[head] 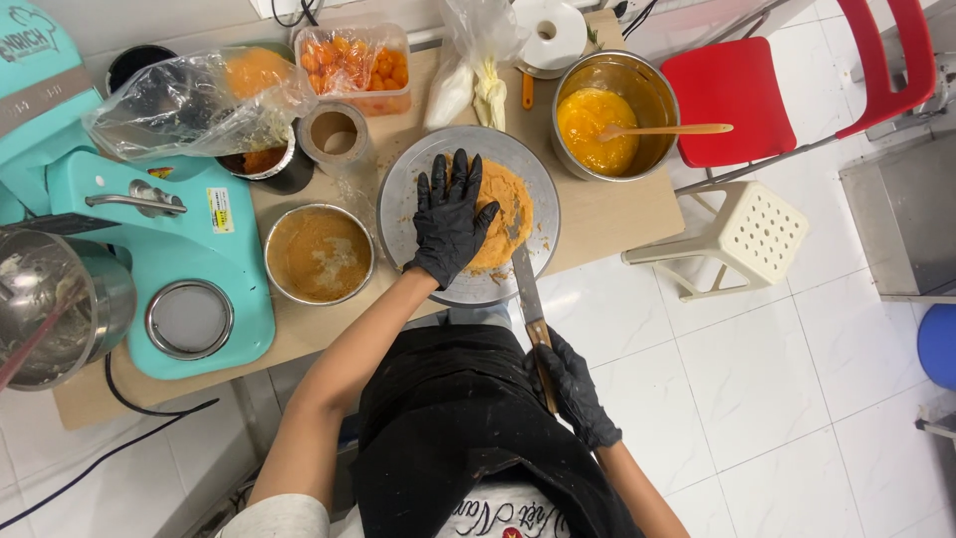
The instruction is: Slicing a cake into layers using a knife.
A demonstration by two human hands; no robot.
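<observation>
A round orange-brown cake layer (506,209) lies on a round metal plate (408,179) on the wooden table. My left hand (450,217), in a black glove, presses flat on top of the cake with fingers spread. My right hand (575,389), also in a black glove, grips the wooden handle of a long knife (526,284). The blade reaches forward and meets the cake's near right edge.
A metal pan of brown batter (319,253) sits left of the plate. A steel bowl of orange cream with a wooden spoon (607,118) is at the back right. A teal stand mixer (149,249) fills the left. A white stool (742,239) and red chair (757,95) stand on the right.
</observation>
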